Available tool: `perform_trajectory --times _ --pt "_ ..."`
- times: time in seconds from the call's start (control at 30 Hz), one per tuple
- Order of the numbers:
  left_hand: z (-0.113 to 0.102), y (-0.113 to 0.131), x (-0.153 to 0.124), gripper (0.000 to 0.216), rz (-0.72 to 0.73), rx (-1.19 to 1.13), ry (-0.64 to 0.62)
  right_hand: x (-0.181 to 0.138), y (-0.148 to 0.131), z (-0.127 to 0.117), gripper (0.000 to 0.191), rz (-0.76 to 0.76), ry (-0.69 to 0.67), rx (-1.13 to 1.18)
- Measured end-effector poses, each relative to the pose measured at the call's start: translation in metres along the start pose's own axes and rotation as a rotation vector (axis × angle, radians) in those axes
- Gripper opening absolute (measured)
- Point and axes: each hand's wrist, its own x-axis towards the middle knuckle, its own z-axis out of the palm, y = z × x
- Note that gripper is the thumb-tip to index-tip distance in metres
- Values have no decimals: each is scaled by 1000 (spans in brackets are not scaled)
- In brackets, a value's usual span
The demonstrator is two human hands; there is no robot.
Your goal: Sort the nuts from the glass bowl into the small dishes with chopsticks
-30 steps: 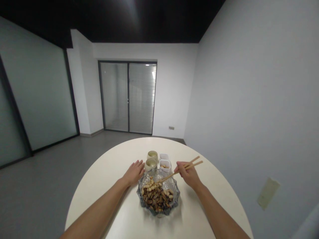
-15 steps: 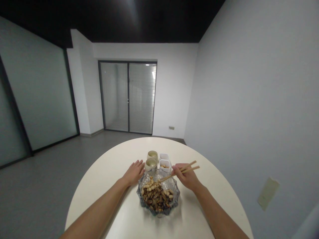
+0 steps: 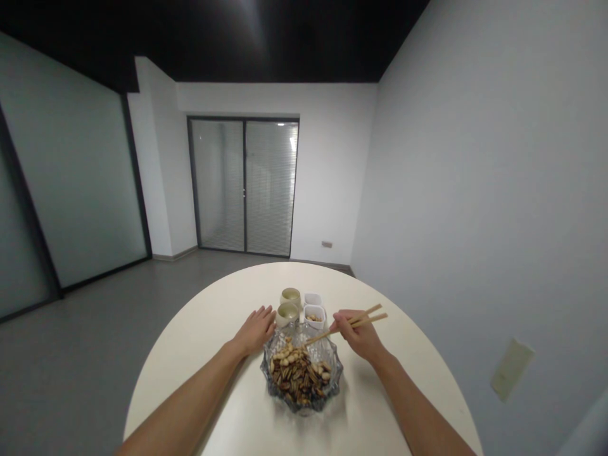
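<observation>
My right hand (image 3: 358, 334) is shut on a pair of wooden chopsticks (image 3: 329, 334), whose tips reach over the near side of a cut-glass bowl (image 3: 266, 373). The tips touch nothing I can make out. The bowl holds a heap of dark striped sunflower seeds (image 3: 297, 377) with pale nuts (image 3: 285, 354) along its far side. My left hand (image 3: 256, 330) rests flat and open on the table, fingers spread, just left of the bowl's far rim and close to a small ceramic cup (image 3: 287, 313).
A second ceramic cup (image 3: 291, 296) and two small white square dishes (image 3: 315, 316) stand beyond the bowl on a round cream table (image 3: 199, 373). One dish holds nuts. Past the table's edge lie a grey floor, pale walls and a glass door with blinds.
My right hand has shifted slightly, and the chopsticks now lie flatter than a second ago. My left hand, the bowl and the dishes have not visibly moved.
</observation>
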Motion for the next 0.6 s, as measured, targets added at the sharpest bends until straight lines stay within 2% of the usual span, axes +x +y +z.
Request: perform_trajectory --times 0.6 --pt "-2 2 1 52 -8 -15 -7 1 -10 4 51 -88 -104 -65"
